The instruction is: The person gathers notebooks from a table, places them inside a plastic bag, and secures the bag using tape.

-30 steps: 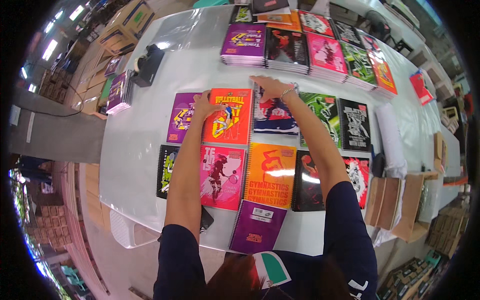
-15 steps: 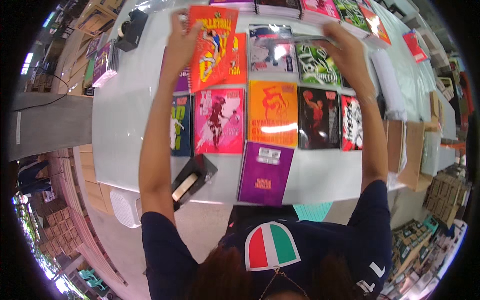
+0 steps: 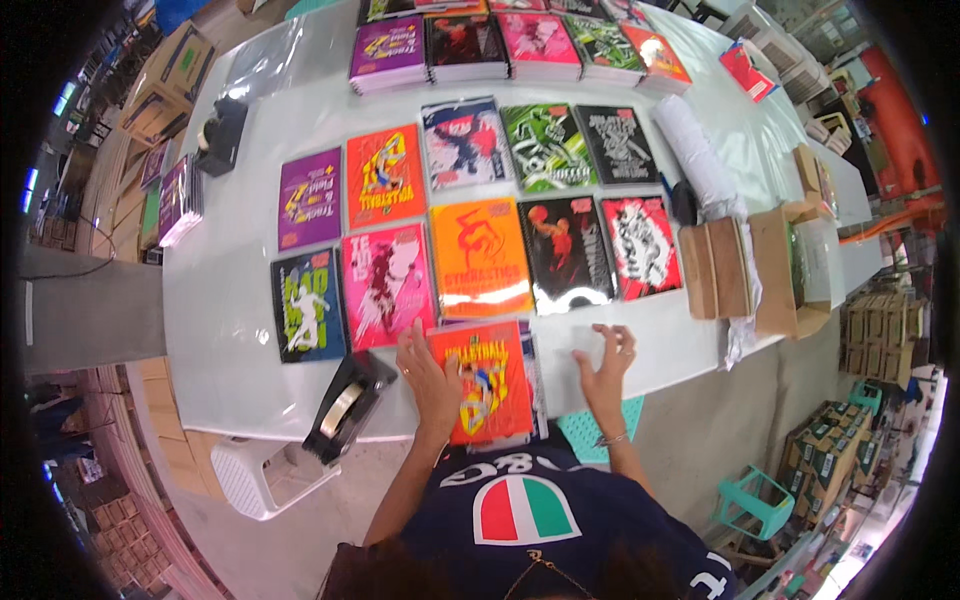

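My left hand [image 3: 428, 375] lies flat on the left edge of an orange sports notebook [image 3: 485, 380] that tops a small stack at the near table edge. My right hand [image 3: 604, 365] rests with spread fingers on the bare white table [image 3: 230, 330] just right of that stack, holding nothing. Beyond the stack, colourful notebooks lie in rows: an orange one [image 3: 480, 257], a pink one [image 3: 387, 283], a black-and-green one [image 3: 308, 318] and a black one with a red figure [image 3: 569, 252].
A black tape dispenser [image 3: 346, 407] sits at the near edge, left of my left hand. Stacks of notebooks [image 3: 462, 47] line the far side. Brown card packs [image 3: 718, 266] and a white roll [image 3: 695, 150] lie right. A white stool [image 3: 262, 478] and a teal stool [image 3: 755, 500] stand below.
The orange notebook, held up over the far rows before, now lies on the stack at the near edge. Both hands have come back toward me, and the right hand has let go.
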Action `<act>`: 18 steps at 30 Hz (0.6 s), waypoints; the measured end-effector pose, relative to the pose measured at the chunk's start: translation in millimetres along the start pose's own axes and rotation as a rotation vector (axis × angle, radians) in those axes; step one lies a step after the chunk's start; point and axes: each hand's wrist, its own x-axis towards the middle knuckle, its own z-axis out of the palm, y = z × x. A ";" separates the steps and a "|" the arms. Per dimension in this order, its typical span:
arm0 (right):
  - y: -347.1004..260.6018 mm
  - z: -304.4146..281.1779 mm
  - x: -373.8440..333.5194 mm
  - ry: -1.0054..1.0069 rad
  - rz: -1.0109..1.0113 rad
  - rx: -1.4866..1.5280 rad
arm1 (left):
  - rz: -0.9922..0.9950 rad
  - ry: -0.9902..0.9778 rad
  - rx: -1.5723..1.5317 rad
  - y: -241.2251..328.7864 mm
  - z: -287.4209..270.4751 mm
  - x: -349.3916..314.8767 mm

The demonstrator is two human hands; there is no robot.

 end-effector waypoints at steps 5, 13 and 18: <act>92.8 -10.8 181.9 0.278 -0.264 -0.177 | 0.281 -0.055 0.005 51.9 97.7 157.7; 131.0 -14.1 400.3 -0.233 0.110 -0.541 | 0.236 -0.476 0.341 71.9 204.1 404.3; 158.2 -28.0 403.0 0.195 -0.138 -0.190 | 0.450 -0.317 0.088 53.8 223.3 423.5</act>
